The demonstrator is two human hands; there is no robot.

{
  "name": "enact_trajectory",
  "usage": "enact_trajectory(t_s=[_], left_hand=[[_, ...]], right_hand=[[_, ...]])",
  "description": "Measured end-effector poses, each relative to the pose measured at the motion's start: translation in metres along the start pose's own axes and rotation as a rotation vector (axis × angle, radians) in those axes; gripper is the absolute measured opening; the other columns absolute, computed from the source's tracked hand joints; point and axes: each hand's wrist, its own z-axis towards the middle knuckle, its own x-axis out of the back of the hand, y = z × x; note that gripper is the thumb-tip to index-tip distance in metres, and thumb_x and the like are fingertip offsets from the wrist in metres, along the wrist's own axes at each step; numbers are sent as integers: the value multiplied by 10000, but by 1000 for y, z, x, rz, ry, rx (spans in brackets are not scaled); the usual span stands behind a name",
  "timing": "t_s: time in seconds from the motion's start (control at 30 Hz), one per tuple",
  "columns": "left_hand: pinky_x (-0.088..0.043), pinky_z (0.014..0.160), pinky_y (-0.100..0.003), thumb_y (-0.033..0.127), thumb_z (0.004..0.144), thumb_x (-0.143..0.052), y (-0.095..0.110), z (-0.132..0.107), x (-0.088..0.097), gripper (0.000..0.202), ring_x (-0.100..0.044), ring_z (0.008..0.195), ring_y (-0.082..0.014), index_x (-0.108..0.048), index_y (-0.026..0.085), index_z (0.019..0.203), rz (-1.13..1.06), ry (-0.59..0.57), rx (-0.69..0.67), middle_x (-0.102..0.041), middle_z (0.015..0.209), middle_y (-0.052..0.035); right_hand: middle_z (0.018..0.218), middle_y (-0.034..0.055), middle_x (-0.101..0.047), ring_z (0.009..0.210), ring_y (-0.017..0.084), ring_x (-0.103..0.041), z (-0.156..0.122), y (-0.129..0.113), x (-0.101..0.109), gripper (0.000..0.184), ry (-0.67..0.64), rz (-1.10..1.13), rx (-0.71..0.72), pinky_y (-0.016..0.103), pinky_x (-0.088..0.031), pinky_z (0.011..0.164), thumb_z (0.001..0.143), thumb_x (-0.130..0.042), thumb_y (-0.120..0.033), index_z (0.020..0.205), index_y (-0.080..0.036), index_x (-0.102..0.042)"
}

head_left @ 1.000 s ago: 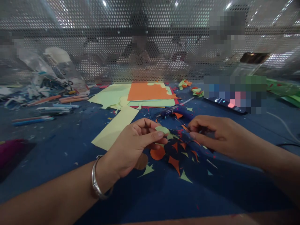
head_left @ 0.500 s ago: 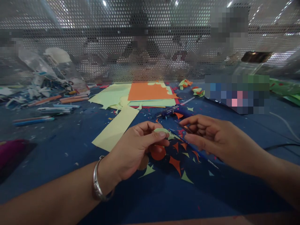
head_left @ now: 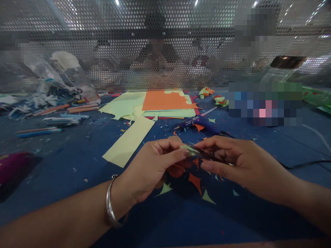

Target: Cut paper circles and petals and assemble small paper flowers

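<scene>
My left hand (head_left: 164, 160), with a silver bangle at the wrist, pinches a small pale-green paper piece (head_left: 189, 150) between thumb and fingers. My right hand (head_left: 230, 156) grips a thin dark pointed tool (head_left: 210, 155), whose exact kind is hard to make out. Its tip reaches the green paper at my left fingertips. Below the left fingers shows a rounded orange paper piece (head_left: 176, 171), partly covered. Pointed orange offcuts (head_left: 195, 182) and green offcuts (head_left: 207, 197) lie on the blue table under and between my hands.
A blue glue gun (head_left: 191, 123) lies just beyond my hands, near a dark cable (head_left: 307, 164). Behind are stacked orange and green sheets (head_left: 165, 100) and a pale-yellow strip (head_left: 129, 141). Coloured sticks (head_left: 82, 109) and a bottle (head_left: 74, 75) stand left; paper flowers (head_left: 206, 92) lie farther back.
My right hand has moved left and slightly down, bringing the dark tool to the green paper. My left hand still pinches that piece, now tilted differently.
</scene>
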Motion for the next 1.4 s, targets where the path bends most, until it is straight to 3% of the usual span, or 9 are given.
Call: enact_trajectory(t_s=[0.27,0.53,0.77,1.03,1.23,1.4], left_hand=[[-391,527,-127,330,870,-791,-3,0,1,171,-528,560,-31,-737,186,793,84,-24,-16,-634,651,43],[-395,566,-143,371,828,-826,-5,0,2,223,-543,631,-50,-734,173,779,98,-47,-19,-652,718,23],[-280,453,-184,445,812,-824,-2,-4,0,297,-296,435,-20,-715,175,752,134,-21,20,-607,623,47],[-406,628,-188,397,821,-823,-5,-1,3,265,-548,653,-72,-718,158,773,102,-73,-21,-666,722,5],[-408,633,-197,389,828,-810,-5,-1,4,262,-536,639,-75,-711,156,761,98,-87,-14,-658,702,1],[-318,503,-189,355,839,-790,2,-4,1,234,-475,541,-62,-701,165,735,147,-53,45,-629,643,12]], right_hand=[[652,-43,-620,559,99,-539,-1,-2,-2,287,57,-29,69,215,-407,494,919,-696,-448,1107,-233,-723],[830,-1,-730,662,133,-620,-4,1,-2,263,46,-53,93,251,-500,597,918,-694,-454,1092,-259,-730],[852,20,-740,702,169,-658,-3,0,-3,256,38,-21,38,269,-545,603,909,-692,-457,1060,-254,-729],[826,14,-736,686,162,-651,-3,-2,-4,256,48,-48,62,262,-540,598,911,-686,-471,1045,-260,-741],[843,14,-744,689,159,-656,-2,0,-3,252,47,-55,63,255,-524,583,917,-681,-461,1051,-256,-740],[822,8,-738,660,149,-643,-3,0,-2,235,37,-65,90,255,-518,579,922,-680,-449,1042,-257,-745]])
